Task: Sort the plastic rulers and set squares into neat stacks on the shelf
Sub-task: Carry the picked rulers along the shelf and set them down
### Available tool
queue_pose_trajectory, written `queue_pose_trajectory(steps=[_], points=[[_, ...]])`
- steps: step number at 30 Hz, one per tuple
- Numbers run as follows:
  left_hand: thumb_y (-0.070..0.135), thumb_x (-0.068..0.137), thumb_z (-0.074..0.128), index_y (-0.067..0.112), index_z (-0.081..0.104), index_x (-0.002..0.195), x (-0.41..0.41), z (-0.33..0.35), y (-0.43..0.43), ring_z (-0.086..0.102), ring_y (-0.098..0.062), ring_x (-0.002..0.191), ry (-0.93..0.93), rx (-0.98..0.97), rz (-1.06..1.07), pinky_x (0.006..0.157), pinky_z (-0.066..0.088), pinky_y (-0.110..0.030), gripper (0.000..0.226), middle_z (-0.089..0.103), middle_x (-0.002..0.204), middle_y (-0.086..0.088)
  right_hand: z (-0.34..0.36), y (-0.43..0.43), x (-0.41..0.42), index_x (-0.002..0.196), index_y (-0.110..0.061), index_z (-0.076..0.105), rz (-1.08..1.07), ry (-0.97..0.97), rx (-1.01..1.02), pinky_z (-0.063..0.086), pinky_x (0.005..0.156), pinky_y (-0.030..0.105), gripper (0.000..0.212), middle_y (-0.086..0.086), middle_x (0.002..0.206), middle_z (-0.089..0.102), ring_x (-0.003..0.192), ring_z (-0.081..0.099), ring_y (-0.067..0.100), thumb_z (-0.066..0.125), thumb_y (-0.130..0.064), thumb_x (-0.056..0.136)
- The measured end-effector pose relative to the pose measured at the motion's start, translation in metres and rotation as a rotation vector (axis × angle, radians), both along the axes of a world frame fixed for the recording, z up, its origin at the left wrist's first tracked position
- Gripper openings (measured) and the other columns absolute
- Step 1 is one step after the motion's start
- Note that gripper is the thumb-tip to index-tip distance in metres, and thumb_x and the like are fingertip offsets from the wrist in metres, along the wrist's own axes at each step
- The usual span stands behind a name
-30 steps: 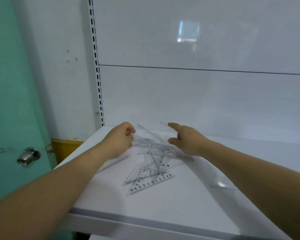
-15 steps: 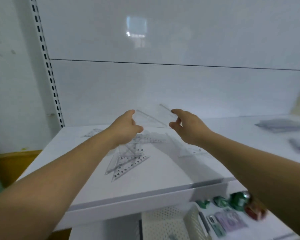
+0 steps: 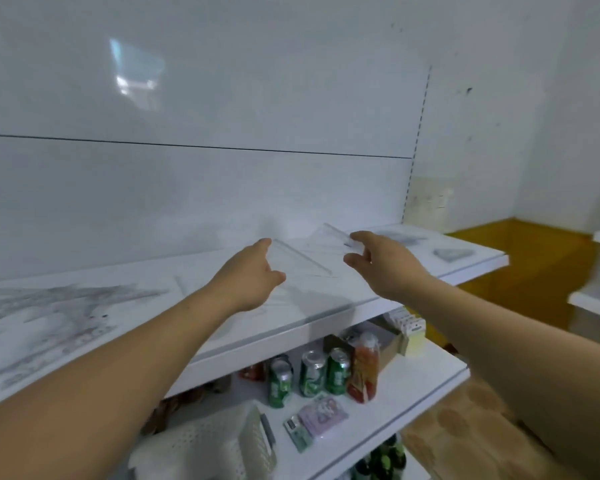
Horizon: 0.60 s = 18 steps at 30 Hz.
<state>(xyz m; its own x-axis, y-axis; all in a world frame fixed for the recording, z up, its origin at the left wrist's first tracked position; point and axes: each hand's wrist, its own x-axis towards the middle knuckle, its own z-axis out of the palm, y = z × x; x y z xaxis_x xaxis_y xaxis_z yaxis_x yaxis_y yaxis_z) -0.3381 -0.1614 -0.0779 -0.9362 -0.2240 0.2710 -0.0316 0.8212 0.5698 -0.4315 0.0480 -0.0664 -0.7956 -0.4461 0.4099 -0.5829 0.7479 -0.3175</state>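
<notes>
White shelving fills the view; just above the shelf (image 3: 291, 332) a clear set square (image 3: 305, 259) hangs between both hands, left hand (image 3: 250, 275) fingers pinching its left corner, right hand (image 3: 387, 263) fingers its far right edge. Probably light, stiff, slippery: hold by the edges.

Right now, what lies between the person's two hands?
A clear set square, held at its ends by the left hand and the right hand above the shelf. The head view shows it, somewhat blurred.
</notes>
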Motion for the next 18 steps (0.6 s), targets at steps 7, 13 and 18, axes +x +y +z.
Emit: queue_pose_trajectory(steps=[7, 13, 18], points=[[0.040, 0.092, 0.053, 0.017, 0.021, 0.148, -0.078, -0.004, 0.144, 0.053, -0.027, 0.113, 0.008, -0.144, 0.000, 0.091, 0.044, -0.035, 0.069, 0.052, 0.130, -0.009, -0.003, 0.163, -0.035, 0.142, -0.024, 0.037, -0.132, -0.023, -0.017, 0.048, 0.091, 0.035, 0.052, 0.000, 0.124, 0.059, 0.107, 0.056, 0.019, 0.045, -0.045, 0.096], [0.042, 0.091, 0.053, 0.016, 0.023, 0.148, -0.130, -0.005, 0.223, 0.053, -0.030, 0.113, 0.003, -0.159, 0.003, 0.095, 0.045, -0.040, 0.070, 0.054, 0.129, -0.010, -0.014, 0.265, -0.075, 0.143, -0.021, 0.038, -0.227, -0.055, -0.037, 0.049, 0.090, 0.035, 0.051, 0.000, 0.121, 0.060, 0.107, 0.057, 0.019, 0.046, -0.042, 0.097], [0.047, 0.089, 0.052, 0.015, 0.033, 0.141, -0.173, -0.006, 0.247, 0.052, -0.031, 0.112, -0.032, -0.263, 0.060, 0.093, 0.045, -0.044, 0.064, 0.056, 0.127, -0.009, -0.027, 0.297, -0.118, 0.144, -0.020, 0.037, -0.230, -0.088, -0.075, 0.046, 0.090, 0.032, 0.051, 0.000, 0.123, 0.058, 0.110, 0.055, 0.019, 0.046, -0.039, 0.097]])
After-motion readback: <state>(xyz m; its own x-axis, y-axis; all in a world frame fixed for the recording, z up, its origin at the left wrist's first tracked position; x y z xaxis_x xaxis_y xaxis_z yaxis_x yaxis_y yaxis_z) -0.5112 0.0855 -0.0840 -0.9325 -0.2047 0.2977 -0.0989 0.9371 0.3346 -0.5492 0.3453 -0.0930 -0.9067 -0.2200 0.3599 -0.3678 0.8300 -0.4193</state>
